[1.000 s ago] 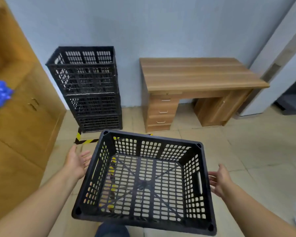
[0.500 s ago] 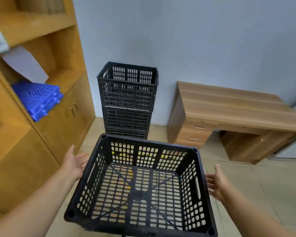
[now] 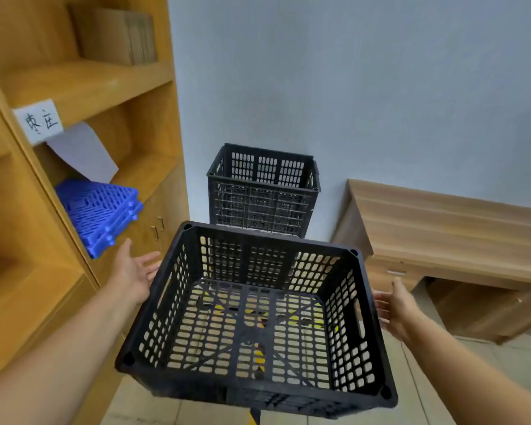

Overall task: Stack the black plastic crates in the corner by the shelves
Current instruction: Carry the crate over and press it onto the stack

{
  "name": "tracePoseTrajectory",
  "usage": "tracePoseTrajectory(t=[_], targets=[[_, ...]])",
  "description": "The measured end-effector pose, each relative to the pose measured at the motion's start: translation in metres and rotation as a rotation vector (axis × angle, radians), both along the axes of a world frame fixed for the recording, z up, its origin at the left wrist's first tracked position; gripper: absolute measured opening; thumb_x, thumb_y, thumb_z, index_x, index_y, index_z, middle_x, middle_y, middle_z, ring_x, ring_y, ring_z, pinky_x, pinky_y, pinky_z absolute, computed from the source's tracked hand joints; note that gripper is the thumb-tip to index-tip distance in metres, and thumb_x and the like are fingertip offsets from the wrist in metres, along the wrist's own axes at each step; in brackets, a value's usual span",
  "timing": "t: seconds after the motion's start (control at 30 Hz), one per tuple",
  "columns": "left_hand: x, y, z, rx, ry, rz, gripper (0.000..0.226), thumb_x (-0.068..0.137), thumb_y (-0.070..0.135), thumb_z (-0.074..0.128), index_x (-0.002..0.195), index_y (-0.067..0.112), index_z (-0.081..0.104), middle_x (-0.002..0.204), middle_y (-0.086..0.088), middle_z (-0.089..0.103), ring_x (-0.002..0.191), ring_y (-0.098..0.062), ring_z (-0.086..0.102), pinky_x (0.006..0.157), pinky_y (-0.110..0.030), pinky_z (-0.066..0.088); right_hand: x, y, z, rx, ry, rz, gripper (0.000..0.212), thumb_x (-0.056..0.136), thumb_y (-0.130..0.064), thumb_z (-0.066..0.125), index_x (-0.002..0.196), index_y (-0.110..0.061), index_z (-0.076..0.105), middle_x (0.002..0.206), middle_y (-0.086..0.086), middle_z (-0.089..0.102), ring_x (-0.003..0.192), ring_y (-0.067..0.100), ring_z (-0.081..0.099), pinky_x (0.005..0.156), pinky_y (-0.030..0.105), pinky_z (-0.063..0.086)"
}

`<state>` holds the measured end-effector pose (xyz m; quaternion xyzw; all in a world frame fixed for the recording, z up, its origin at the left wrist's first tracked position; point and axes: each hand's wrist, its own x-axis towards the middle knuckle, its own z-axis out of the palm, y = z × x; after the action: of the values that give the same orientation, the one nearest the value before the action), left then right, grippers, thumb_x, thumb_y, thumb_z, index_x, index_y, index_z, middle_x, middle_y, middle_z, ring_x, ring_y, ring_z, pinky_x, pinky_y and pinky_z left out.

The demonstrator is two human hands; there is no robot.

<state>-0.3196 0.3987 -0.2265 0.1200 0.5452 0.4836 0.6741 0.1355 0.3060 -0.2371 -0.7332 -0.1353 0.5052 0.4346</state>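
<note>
I carry an empty black plastic crate [image 3: 347, 342] low in front of me, its open top facing up. My left hand [image 3: 132, 276] presses flat on its left wall and my right hand [image 3: 396, 308] on its right wall near the handle slot, fingers spread. Straight ahead, a stack of black crates [image 3: 262, 194] stands against the pale wall in the corner beside the wooden shelves [image 3: 83, 87]. The held crate hides the stack's lower part; only the top crate shows.
Blue plastic grids [image 3: 101, 210] and a paper sheet lie on a shelf to my left, with a handwritten label [image 3: 39, 121] on the shelf edge. A wooden desk [image 3: 442, 222] with drawers stands right of the stack. Yellow-black floor tape [image 3: 255, 418] shows below the crate.
I have come closer to the corner and the view has tilted up and left. The stack looms larger, and the held crate has risen in front of its lower crates.
</note>
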Motion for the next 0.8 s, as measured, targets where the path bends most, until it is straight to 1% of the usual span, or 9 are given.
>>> tracePoseTrajectory(t=[0.1, 0.17, 0.23, 0.33, 0.4, 0.53, 0.6, 0.7, 0.8], targets=[[-0.002, 0.031, 0.023, 0.052, -0.030, 0.026, 0.079, 0.082, 0.074, 0.026, 0.115, 0.008, 0.052, 0.126, -0.019, 0.051, 0.099, -0.031, 0.055, 0.070, -0.043, 0.045, 0.002, 0.038, 0.021, 0.051, 0.001, 0.001, 0.069, 0.095, -0.057, 0.019, 0.105, 0.001, 0.054, 0.094, 0.019, 0.059, 0.091, 0.031, 0.054, 0.083, 0.039, 0.041], [0.000, 0.052, 0.038, 0.088, -0.041, 0.031, 0.080, 0.082, 0.073, 0.027, 0.120, 0.007, 0.051, 0.133, -0.021, 0.048, 0.104, -0.031, 0.051, 0.076, -0.044, 0.044, 0.006, 0.064, 0.033, 0.094, -0.021, -0.004, 0.066, 0.096, -0.054, 0.018, 0.101, 0.001, 0.054, 0.085, 0.017, 0.057, 0.078, 0.028, 0.053, 0.070, 0.035, 0.042], [0.005, 0.072, 0.055, 0.129, -0.044, 0.027, 0.078, 0.083, 0.072, 0.028, 0.121, 0.007, 0.050, 0.134, -0.021, 0.047, 0.104, -0.030, 0.052, 0.078, -0.044, 0.044, 0.011, 0.092, 0.045, 0.129, -0.046, -0.013, 0.066, 0.096, -0.054, 0.016, 0.092, -0.001, 0.055, 0.076, 0.014, 0.052, 0.067, 0.024, 0.047, 0.060, 0.032, 0.037], [0.015, 0.108, 0.082, 0.180, -0.036, 0.028, 0.074, 0.083, 0.071, 0.029, 0.116, 0.008, 0.050, 0.121, -0.019, 0.049, 0.091, -0.030, 0.056, 0.065, -0.042, 0.044, 0.020, 0.136, 0.065, 0.190, -0.057, -0.017, 0.068, 0.095, -0.056, 0.012, 0.070, -0.006, 0.050, 0.061, 0.009, 0.044, 0.057, 0.021, 0.036, 0.054, 0.029, 0.029], [0.024, 0.134, 0.102, 0.216, -0.030, 0.030, 0.074, 0.084, 0.070, 0.028, 0.116, 0.007, 0.049, 0.117, -0.020, 0.049, 0.088, -0.030, 0.056, 0.062, -0.042, 0.043, 0.028, 0.167, 0.080, 0.237, -0.050, -0.022, 0.070, 0.096, -0.056, 0.010, 0.065, -0.006, 0.048, 0.047, 0.008, 0.045, 0.054, 0.021, 0.034, 0.051, 0.028, 0.026], [0.046, 0.190, 0.140, 0.272, -0.017, 0.002, 0.080, 0.080, 0.075, 0.028, 0.120, 0.008, 0.048, 0.113, -0.020, 0.050, 0.088, -0.033, 0.056, 0.064, -0.045, 0.045, 0.049, 0.228, 0.110, 0.341, -0.019, -0.021, 0.068, 0.095, -0.057, 0.010, 0.064, -0.007, 0.045, 0.061, 0.009, 0.034, 0.054, 0.019, 0.030, 0.052, 0.027, 0.025], [0.052, 0.210, 0.152, 0.289, -0.010, 0.005, 0.081, 0.079, 0.076, 0.028, 0.117, 0.008, 0.049, 0.113, -0.020, 0.052, 0.091, -0.033, 0.057, 0.065, -0.045, 0.045, 0.053, 0.248, 0.126, 0.358, 0.007, -0.035, 0.066, 0.093, -0.059, 0.013, 0.065, -0.008, 0.045, 0.062, 0.008, 0.035, 0.054, 0.020, 0.032, 0.053, 0.025, 0.026], [0.065, 0.248, 0.166, 0.321, -0.001, 0.014, 0.081, 0.077, 0.077, 0.029, 0.109, 0.007, 0.054, 0.111, -0.020, 0.056, 0.096, -0.034, 0.057, 0.065, -0.046, 0.046, 0.065, 0.287, 0.149, 0.382, 0.028, -0.069, 0.060, 0.092, -0.057, 0.020, 0.079, -0.007, 0.051, 0.065, 0.010, 0.044, 0.055, 0.022, 0.039, 0.054, 0.026, 0.033], [0.078, 0.278, 0.169, 0.347, 0.005, 0.043, 0.078, 0.074, 0.077, 0.034, 0.102, 0.008, 0.057, 0.111, -0.020, 0.057, 0.099, -0.034, 0.058, 0.067, -0.047, 0.047, 0.077, 0.322, 0.161, 0.432, 0.003, -0.084, 0.053, 0.094, -0.050, 0.023, 0.091, -0.006, 0.052, 0.066, 0.011, 0.045, 0.054, 0.022, 0.038, 0.052, 0.027, 0.032]])
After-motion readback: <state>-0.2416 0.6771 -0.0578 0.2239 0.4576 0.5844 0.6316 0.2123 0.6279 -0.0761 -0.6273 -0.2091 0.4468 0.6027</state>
